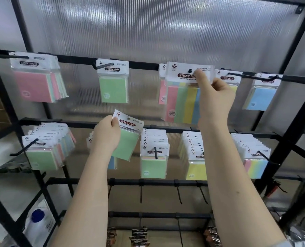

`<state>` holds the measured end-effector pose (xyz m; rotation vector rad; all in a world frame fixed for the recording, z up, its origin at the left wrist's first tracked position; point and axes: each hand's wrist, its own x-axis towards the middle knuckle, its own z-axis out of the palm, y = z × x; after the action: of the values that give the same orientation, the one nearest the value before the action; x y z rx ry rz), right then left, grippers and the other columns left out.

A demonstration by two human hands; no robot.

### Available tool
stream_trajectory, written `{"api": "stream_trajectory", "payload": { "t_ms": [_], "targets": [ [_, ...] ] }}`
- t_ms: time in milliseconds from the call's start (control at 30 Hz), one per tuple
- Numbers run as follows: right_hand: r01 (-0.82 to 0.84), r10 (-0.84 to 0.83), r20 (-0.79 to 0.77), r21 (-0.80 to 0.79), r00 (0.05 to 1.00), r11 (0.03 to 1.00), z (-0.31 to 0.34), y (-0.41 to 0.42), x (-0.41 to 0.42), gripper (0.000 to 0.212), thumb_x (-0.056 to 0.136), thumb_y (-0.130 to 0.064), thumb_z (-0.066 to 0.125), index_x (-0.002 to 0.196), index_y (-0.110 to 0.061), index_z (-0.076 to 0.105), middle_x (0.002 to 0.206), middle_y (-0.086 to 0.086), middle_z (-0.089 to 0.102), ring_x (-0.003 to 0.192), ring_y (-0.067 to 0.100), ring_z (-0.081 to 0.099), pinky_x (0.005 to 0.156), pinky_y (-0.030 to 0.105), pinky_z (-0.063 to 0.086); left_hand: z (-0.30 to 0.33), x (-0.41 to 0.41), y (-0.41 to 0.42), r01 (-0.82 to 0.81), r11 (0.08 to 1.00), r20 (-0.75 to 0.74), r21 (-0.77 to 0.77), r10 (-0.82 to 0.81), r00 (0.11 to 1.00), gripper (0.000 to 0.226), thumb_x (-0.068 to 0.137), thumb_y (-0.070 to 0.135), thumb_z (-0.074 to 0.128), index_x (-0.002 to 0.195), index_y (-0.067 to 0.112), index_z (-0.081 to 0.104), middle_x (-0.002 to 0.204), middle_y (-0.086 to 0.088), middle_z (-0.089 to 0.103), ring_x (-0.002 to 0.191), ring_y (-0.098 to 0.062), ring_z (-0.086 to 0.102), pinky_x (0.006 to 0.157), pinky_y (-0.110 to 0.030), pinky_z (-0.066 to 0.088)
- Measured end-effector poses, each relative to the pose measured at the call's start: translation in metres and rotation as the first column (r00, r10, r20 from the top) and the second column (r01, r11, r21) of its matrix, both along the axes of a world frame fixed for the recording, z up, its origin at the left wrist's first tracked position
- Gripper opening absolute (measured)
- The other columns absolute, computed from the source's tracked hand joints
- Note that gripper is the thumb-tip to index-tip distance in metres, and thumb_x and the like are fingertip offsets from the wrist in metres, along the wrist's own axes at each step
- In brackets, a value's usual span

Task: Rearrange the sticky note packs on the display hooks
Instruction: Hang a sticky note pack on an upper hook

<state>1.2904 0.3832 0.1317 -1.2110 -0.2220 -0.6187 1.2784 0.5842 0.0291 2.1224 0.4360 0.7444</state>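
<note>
My right hand (214, 97) grips the white header of a striped pink-green-yellow-blue sticky note pack (183, 102), whose hole sits on the tip of a top-row hook (190, 70). A pink pack (162, 93) hangs behind it on the same hook. My left hand (107, 136) holds a green sticky note pack (128, 138) tilted, off any hook, in front of the middle row. One green pack (113, 84) hangs alone on the top-row hook to the left.
Black metal rack (3, 97) with three rows of hooks. Top row also holds a pink-fronted bundle (36, 84), a pack behind my hand and a blue pack (261, 97). Middle row is full of stacked packs (154, 157). Lower hooks (141, 191) are bare. A white bottle (36, 227) stands bottom left.
</note>
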Motion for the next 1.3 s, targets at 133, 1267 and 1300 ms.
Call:
{"api": "stream_trajectory", "payload": {
  "t_ms": [133,1267,1300],
  "targets": [
    [0.008,-0.008,-0.008,-0.043,1.000,0.999,0.000,0.001,0.005,0.059,0.080,-0.016,0.070,0.036,-0.027,0.032,0.040,-0.015,0.022,0.040,0.005,0.019,0.039,0.013,0.018,0.001,0.005,0.001,0.001,1.000,0.009,-0.012,-0.001,1.000,0.034,0.101,0.026,0.031,0.076,0.006,0.039,0.070,-0.008,0.043,0.058,-0.018,0.035,0.052,-0.031,0.027],
    [0.291,-0.321,-0.151,-0.192,0.935,0.937,-0.011,0.040,0.128,0.025,0.089,-0.015,0.063,0.112,-0.013,0.056,0.106,-0.002,0.059,0.091,0.009,0.054,0.076,0.014,0.036,0.011,0.011,0.001,0.008,1.000,0.046,-0.019,-0.007,0.999,0.035,0.102,0.024,0.031,0.077,0.003,0.043,0.070,-0.004,0.045,0.057,-0.013,0.036,0.048,-0.027,0.026],
    [0.293,-0.321,-0.152,-0.178,0.935,0.939,-0.014,0.039,0.125,0.022,0.090,-0.013,0.061,0.111,-0.012,0.057,0.103,-0.003,0.059,0.090,0.010,0.054,0.075,0.013,0.036,0.012,0.009,0.000,0.003,1.000,0.046,-0.012,-0.003,0.999,0.036,0.102,0.023,0.031,0.073,0.005,0.040,0.068,-0.002,0.044,0.056,-0.013,0.035,0.047,-0.026,0.024]
  ]
}}
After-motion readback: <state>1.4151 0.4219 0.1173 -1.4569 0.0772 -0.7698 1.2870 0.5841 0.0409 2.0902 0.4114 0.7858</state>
